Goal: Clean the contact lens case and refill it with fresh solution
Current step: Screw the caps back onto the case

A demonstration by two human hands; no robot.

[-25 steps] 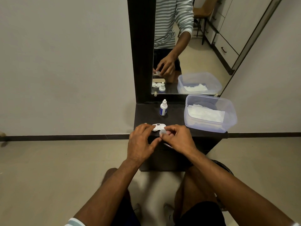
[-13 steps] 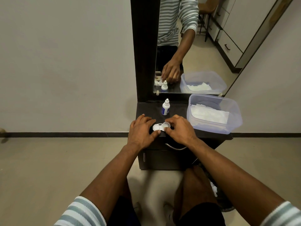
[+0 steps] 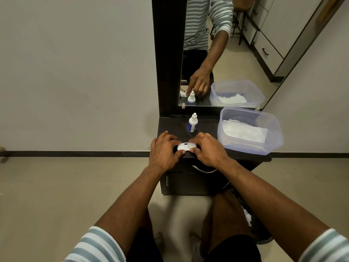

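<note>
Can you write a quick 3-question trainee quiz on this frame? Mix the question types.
1. True or false: the solution bottle stands upright and capped behind the contact lens case.
2. Multiple choice: what lies inside the clear plastic container? A) white tissues B) a second bottle C) nothing
3. Short answer: which hands touch the case?

Key:
1. True. It stands on the dark cabinet top, apart from both hands.
2. A. The white tissues lie in it.
3. Both. The left hand holds its left side and the right hand its right side.
</note>
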